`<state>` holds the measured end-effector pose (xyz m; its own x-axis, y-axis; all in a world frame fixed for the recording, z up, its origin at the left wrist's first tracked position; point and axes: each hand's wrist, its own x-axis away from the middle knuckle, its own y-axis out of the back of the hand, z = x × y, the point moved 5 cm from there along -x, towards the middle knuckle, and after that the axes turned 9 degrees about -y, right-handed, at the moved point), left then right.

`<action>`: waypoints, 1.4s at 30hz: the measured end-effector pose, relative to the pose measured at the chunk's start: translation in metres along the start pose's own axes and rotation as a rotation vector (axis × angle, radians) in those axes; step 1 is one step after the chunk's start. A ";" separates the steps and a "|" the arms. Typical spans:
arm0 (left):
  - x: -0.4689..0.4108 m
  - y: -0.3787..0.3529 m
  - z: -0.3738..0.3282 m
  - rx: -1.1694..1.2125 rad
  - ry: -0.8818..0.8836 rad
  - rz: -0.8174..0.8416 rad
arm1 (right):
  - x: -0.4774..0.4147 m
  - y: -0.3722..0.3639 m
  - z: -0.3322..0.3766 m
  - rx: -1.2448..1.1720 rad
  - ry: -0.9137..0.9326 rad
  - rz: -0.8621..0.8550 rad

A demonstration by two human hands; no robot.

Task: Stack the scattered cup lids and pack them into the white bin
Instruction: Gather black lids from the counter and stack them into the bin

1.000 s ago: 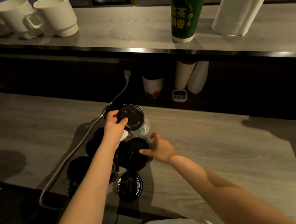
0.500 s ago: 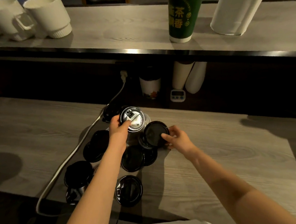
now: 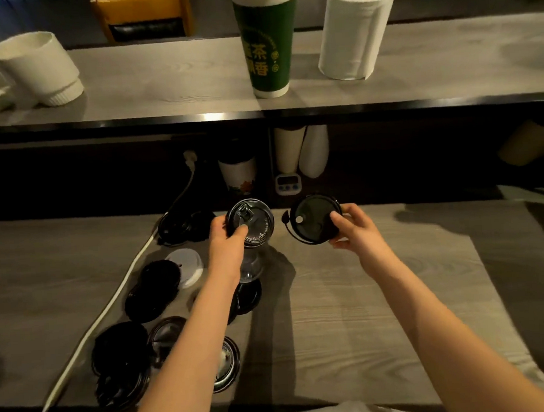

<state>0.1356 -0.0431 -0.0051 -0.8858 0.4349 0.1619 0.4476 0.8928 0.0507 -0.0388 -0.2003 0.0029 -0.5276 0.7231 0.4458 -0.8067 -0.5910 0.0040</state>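
Your left grip (image 3: 227,243) is curled round a stack (image 3: 249,226) of lids. The thumb lies across the top lid's face and the fingers wrap the rim on the far side. The top lid is dark with a shiny ring. Below it the stack looks clear and runs down past your wrist; whether its foot touches the tabletop (image 3: 349,296) cannot be told.

Your right grip (image 3: 355,229) pinches a single black lid (image 3: 313,219) by its right edge, thumb on the face and fingers behind. The lid is held up off the tabletop, tilted to face you, with a small plug hanging at its left side. It sits just right of the stack, with a gap between them.

The loose lids (image 3: 154,289) lie left of and below your left grip. Most are black, some overlap, and one white lid (image 3: 187,268) lies just left of your left wrist. A pale cable (image 3: 111,311) runs along their left side.

Beyond both grips, a shelf (image 3: 161,79) carries a green cup (image 3: 265,47) and a paper roll (image 3: 357,28).
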 end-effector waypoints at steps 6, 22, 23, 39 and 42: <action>0.032 -0.075 -0.023 -0.012 -0.102 0.205 | 0.024 0.082 0.014 0.011 0.105 -0.175; 0.186 -0.341 -0.051 -0.162 -0.307 0.502 | 0.085 0.401 0.026 0.014 0.261 -0.426; 0.193 -0.357 -0.053 -0.174 -0.322 0.507 | 0.087 0.417 0.027 0.033 0.276 -0.432; 0.291 -0.519 -0.056 -0.109 -0.346 0.595 | 0.103 0.631 0.028 0.619 0.172 -0.400; 0.302 -0.531 -0.056 -0.098 -0.343 0.626 | 0.106 0.641 0.016 0.971 0.110 -0.370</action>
<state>-0.3626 -0.3927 0.0722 -0.4412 0.8882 -0.1282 0.8786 0.4566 0.1401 -0.6075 -0.5083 0.0670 -0.3519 0.9173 0.1864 -0.3875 -0.3241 0.8630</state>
